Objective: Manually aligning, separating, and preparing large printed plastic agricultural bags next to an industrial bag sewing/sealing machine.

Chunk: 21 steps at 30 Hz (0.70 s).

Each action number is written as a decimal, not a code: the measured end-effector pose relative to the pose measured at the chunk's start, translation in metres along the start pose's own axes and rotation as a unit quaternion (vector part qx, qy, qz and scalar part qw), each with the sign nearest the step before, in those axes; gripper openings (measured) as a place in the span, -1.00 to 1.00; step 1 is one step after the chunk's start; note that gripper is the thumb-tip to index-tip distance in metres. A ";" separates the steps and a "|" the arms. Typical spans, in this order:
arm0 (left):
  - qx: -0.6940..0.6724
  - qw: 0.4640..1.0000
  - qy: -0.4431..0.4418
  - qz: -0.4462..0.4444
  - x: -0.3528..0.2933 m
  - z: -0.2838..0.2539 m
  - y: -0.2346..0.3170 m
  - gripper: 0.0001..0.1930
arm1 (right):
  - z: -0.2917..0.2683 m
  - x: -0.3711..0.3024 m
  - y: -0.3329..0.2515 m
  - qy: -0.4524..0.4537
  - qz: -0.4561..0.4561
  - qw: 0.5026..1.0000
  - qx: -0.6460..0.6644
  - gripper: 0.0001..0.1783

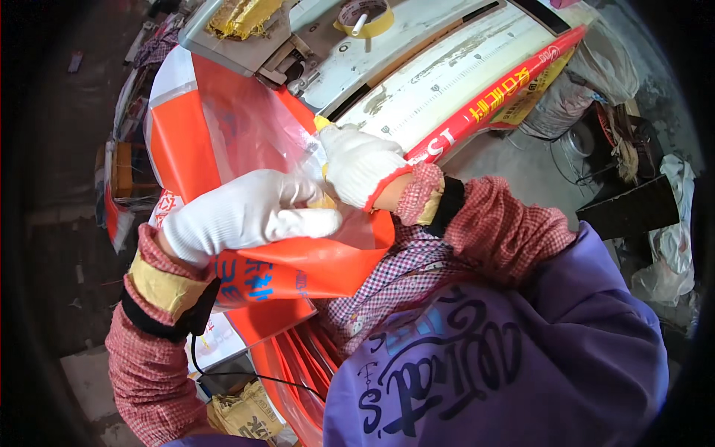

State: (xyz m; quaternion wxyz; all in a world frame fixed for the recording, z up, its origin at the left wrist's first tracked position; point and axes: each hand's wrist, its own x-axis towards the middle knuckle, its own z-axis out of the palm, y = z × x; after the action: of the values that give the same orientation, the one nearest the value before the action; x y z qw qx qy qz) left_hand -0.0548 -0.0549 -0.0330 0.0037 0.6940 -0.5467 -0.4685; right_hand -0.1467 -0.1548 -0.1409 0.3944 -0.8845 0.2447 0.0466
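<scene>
A large orange-red plastic bag [182,141] with blue printing and a clear inner film [249,134] lies across my lap and against the machine table. My left hand [253,212], in a white knit glove, has its thumb and fingers closed on the bag's near side. Just beyond it, my right hand [361,160], gloved in white with yellow tape on a fingertip, is closed on the clear film. Between the two hands the film is bunched, and their fingertips are partly hidden.
A sewing machine [246,45] stands at the top, on a worn pale table [447,59]. A roll of yellow tape [365,16] rests there. A red printed sack [499,97] hangs along the table's near edge. More red bags [298,365] are stacked below my lap, beside a black cord [246,374].
</scene>
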 end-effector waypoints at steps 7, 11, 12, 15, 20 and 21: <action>0.269 0.942 0.135 0.150 0.013 0.015 -0.030 -0.64 | 0.006 0.014 0.037 0.027 -0.046 0.994 0.095 -0.43; 0.342 0.940 -0.010 0.021 0.015 0.030 -0.012 -0.74 | 0.025 0.014 0.044 0.163 -0.164 0.972 0.034 -0.39; 0.379 0.916 -0.111 -0.068 0.015 0.027 -0.002 -0.73 | 0.018 0.011 0.042 0.126 -0.134 0.980 0.076 -0.38; 0.365 0.904 -0.187 -0.125 0.005 0.019 0.001 -0.72 | 0.016 0.011 0.042 0.072 -0.105 0.981 0.146 -0.36; -0.145 0.989 0.008 -0.036 0.002 0.006 0.001 -0.65 | 0.026 0.007 0.030 0.142 -0.096 0.979 0.113 -0.48; -0.234 0.971 0.003 -0.048 0.000 0.007 0.007 -0.68 | 0.031 0.009 0.028 0.148 -0.127 0.980 0.037 -0.58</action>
State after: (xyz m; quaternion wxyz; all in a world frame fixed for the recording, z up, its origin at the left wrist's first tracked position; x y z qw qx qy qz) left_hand -0.0642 -0.0541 -0.0334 0.1451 0.7002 -0.3881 -0.5813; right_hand -0.1483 -0.1518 -0.1838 0.3892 -0.8901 0.1881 -0.1445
